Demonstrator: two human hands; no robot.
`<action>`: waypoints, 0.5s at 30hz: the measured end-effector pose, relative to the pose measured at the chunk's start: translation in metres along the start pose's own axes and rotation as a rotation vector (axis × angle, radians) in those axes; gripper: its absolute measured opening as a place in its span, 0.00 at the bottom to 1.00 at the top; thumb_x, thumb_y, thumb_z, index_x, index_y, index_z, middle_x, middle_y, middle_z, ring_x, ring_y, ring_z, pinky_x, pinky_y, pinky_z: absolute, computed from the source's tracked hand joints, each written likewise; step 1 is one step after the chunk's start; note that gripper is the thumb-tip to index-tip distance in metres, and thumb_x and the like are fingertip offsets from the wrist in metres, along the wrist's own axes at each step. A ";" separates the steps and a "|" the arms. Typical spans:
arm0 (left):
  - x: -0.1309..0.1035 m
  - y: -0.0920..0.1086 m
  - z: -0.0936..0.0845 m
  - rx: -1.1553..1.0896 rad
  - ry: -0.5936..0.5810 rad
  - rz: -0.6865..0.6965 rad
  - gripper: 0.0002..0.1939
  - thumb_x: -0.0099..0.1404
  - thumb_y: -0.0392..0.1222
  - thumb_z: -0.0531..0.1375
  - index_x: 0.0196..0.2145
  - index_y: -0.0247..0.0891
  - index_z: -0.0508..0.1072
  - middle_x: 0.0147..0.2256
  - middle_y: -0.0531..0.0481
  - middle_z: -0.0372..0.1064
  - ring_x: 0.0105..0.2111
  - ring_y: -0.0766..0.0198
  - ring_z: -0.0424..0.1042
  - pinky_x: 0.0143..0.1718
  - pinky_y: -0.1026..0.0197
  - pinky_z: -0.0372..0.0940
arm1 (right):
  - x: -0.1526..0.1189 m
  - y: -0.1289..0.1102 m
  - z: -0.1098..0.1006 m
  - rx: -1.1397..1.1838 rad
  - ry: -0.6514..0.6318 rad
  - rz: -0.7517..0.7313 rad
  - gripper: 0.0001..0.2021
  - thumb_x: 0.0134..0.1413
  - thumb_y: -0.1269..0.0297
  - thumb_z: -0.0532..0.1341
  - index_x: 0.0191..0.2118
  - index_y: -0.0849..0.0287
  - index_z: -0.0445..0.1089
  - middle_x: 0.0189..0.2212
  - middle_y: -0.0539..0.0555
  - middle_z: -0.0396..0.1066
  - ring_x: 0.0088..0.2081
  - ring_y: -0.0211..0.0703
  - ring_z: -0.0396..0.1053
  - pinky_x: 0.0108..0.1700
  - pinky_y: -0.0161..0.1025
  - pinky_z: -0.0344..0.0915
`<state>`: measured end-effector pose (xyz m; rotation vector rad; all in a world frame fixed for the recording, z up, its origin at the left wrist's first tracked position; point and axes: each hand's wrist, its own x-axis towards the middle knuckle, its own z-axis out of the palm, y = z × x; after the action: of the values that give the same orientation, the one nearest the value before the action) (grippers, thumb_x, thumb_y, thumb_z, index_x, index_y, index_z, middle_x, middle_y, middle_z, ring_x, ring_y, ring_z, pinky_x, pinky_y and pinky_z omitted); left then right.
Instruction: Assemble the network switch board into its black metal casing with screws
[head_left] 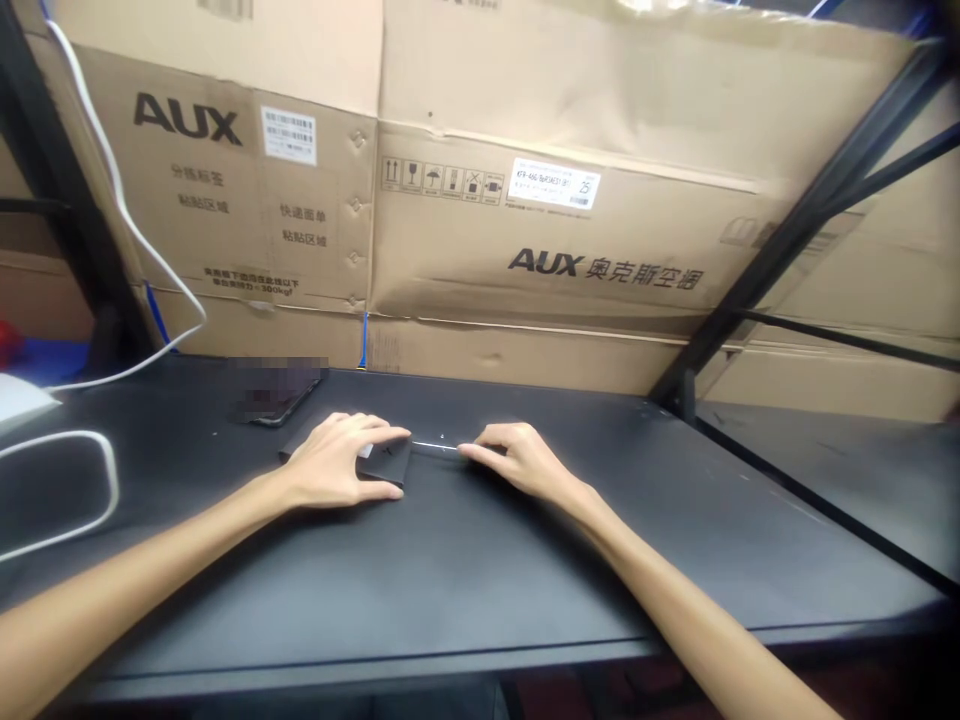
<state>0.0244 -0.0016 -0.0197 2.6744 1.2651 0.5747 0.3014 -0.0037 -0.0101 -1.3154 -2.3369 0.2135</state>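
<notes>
The scene is being lit dimly and evenly from above, with a blown-out bright patch being seen along the top edge of the cardboard boxes (570, 230). The black table (480, 560) is being rendered very dark, so detail on its surface is being lost; only a faint sheen is being caught near its far edge. Soft, weak shadows are being cast beneath the left hand (341, 462) and the right hand (517, 458). Straight lines are being bent toward the frame borders, and the corners are being smeared and darkened. A rectangular patch left of centre is being pixelated. The printing on the boxes is being kept fairly sharp
</notes>
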 end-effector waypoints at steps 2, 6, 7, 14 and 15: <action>0.000 -0.001 0.001 0.002 0.009 0.000 0.34 0.54 0.63 0.62 0.56 0.49 0.68 0.52 0.48 0.68 0.48 0.50 0.68 0.51 0.49 0.61 | 0.000 0.001 0.002 0.019 0.019 -0.009 0.20 0.57 0.47 0.57 0.28 0.59 0.74 0.26 0.54 0.72 0.29 0.41 0.67 0.33 0.37 0.60; 0.000 -0.002 0.002 0.015 -0.002 -0.019 0.35 0.53 0.65 0.62 0.56 0.50 0.69 0.52 0.49 0.68 0.47 0.51 0.69 0.50 0.51 0.61 | 0.000 0.005 0.003 0.179 0.016 0.047 0.16 0.45 0.50 0.67 0.31 0.59 0.70 0.28 0.51 0.70 0.31 0.39 0.66 0.34 0.35 0.63; 0.000 -0.002 0.002 0.019 -0.006 -0.016 0.34 0.53 0.65 0.61 0.55 0.51 0.69 0.52 0.50 0.68 0.47 0.51 0.68 0.50 0.51 0.61 | 0.000 0.005 0.002 0.209 0.011 0.066 0.16 0.44 0.51 0.67 0.30 0.59 0.68 0.28 0.50 0.69 0.30 0.38 0.66 0.34 0.35 0.62; -0.001 -0.005 0.004 0.029 0.002 0.050 0.32 0.56 0.64 0.60 0.55 0.50 0.70 0.53 0.48 0.67 0.48 0.52 0.68 0.53 0.50 0.58 | 0.000 0.000 -0.004 0.085 -0.031 0.074 0.18 0.54 0.49 0.60 0.27 0.60 0.71 0.27 0.52 0.72 0.28 0.39 0.65 0.32 0.36 0.59; 0.000 -0.005 0.005 0.029 0.003 0.054 0.32 0.57 0.64 0.60 0.55 0.49 0.70 0.53 0.47 0.67 0.48 0.52 0.67 0.53 0.50 0.57 | 0.000 0.000 -0.005 0.081 -0.044 0.072 0.19 0.55 0.48 0.59 0.27 0.60 0.71 0.26 0.52 0.72 0.28 0.39 0.65 0.32 0.36 0.59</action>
<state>0.0222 0.0016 -0.0255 2.7402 1.2144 0.5724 0.3032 -0.0039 -0.0060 -1.3696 -2.2933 0.3598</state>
